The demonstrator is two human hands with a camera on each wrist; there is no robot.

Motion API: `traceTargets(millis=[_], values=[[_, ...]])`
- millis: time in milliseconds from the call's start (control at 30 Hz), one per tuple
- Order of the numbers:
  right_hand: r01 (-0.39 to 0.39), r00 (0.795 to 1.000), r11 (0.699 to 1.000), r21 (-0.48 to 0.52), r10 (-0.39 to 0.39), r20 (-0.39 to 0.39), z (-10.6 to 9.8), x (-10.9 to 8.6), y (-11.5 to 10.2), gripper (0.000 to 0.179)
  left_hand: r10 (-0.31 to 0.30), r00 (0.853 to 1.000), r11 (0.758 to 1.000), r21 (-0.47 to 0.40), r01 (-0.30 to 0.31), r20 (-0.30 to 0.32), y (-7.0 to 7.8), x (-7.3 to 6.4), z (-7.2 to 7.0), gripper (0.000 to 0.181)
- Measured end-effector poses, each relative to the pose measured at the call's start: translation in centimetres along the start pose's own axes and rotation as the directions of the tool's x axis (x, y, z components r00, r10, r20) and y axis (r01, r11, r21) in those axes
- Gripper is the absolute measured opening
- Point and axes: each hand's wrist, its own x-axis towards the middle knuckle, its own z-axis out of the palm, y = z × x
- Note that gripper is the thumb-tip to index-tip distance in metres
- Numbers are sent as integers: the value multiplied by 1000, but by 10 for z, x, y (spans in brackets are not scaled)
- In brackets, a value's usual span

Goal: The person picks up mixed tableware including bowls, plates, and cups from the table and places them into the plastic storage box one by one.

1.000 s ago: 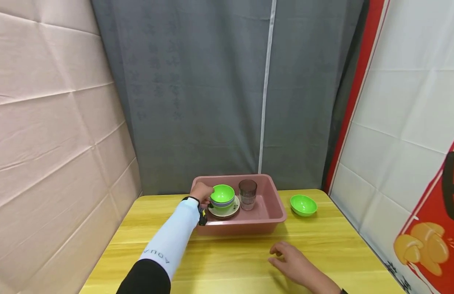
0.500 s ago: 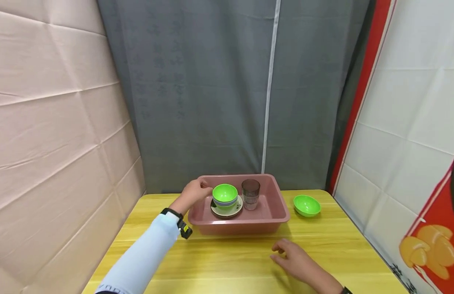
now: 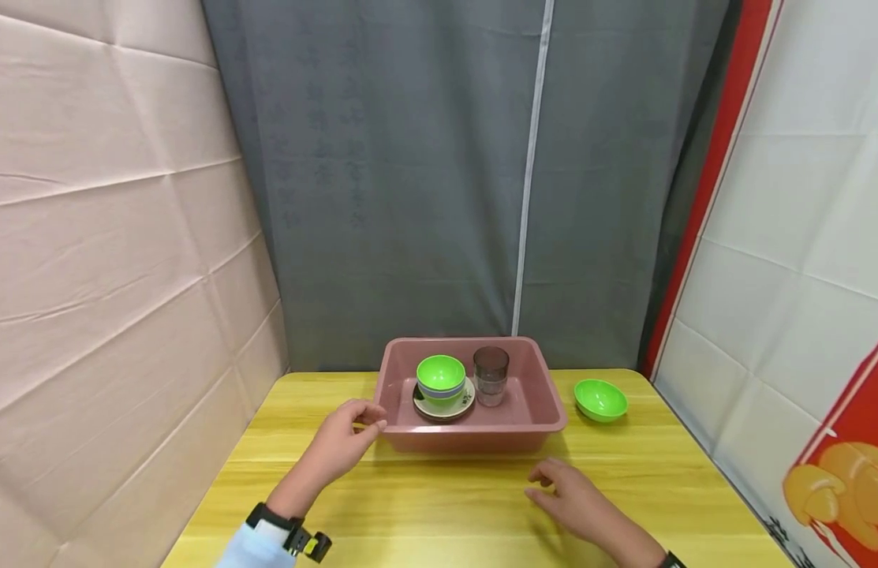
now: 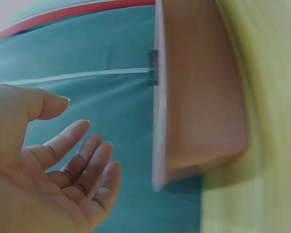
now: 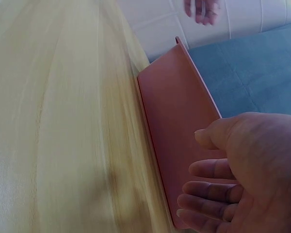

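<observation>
My left hand [image 3: 345, 442] hovers at the front left corner of a pink basin [image 3: 474, 442], its fingers loosely bent around nothing. In the left wrist view the palm and fingers face the basin's outer wall [image 4: 199, 97] with a gap between. My right hand [image 3: 569, 501] is in front of the basin's right part, fingers relaxed and holding nothing. Inside the basin, a green bowl [image 3: 441, 371] tops a stack of bowls on a floral-patterned plate [image 3: 467, 398]. Beside the stack stands a dark-tinted glass [image 3: 491, 375], clear toward its base.
Another green bowl [image 3: 600, 400] sits on the wooden table [image 3: 439, 513], right of the basin. A grey curtain [image 3: 396, 197] hangs behind the table. Pale cloth walls [image 3: 112, 276] close off the left side, and a printed white panel [image 3: 801, 237] the right.
My left hand has drawn back from beside the bowl stack, out of the basin toward the lower left. My right hand stays nearly in place; the view has shifted slightly left.
</observation>
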Motion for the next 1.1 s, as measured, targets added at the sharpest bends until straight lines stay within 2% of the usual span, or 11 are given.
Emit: traceTargets(millis=[167, 333, 500, 767, 967, 1100], values=[[-3, 1000, 1000, -9, 2, -2, -3, -2, 1, 20, -13, 999, 999, -52, 15, 34, -26, -24, 16, 17], [-6, 1000, 1000, -8, 6, -7, -6, -2, 0, 19, -16, 997, 998, -59, 21, 78, -45, -35, 32, 17], [-5, 1000, 1000, -16, 5, -11, -7, -3, -1, 19, -35, 993, 997, -60, 42, 109, -54, -39, 41, 20], [-11, 1000, 1000, -7, 11, -28, -7, -5, 2, 18, -39, 993, 998, -54, 45, 115, -57, -42, 44, 23], [-115, 993, 990, 86, 113, 18, -26, 7, 19, 18, -44, 992, 996, -76, 53, 114, -61, -44, 45, 21], [-234, 972, 958, 165, 230, 45, -45, 17, 41, 20, -46, 995, 995, -87, 55, 94, -63, -47, 47, 21]])
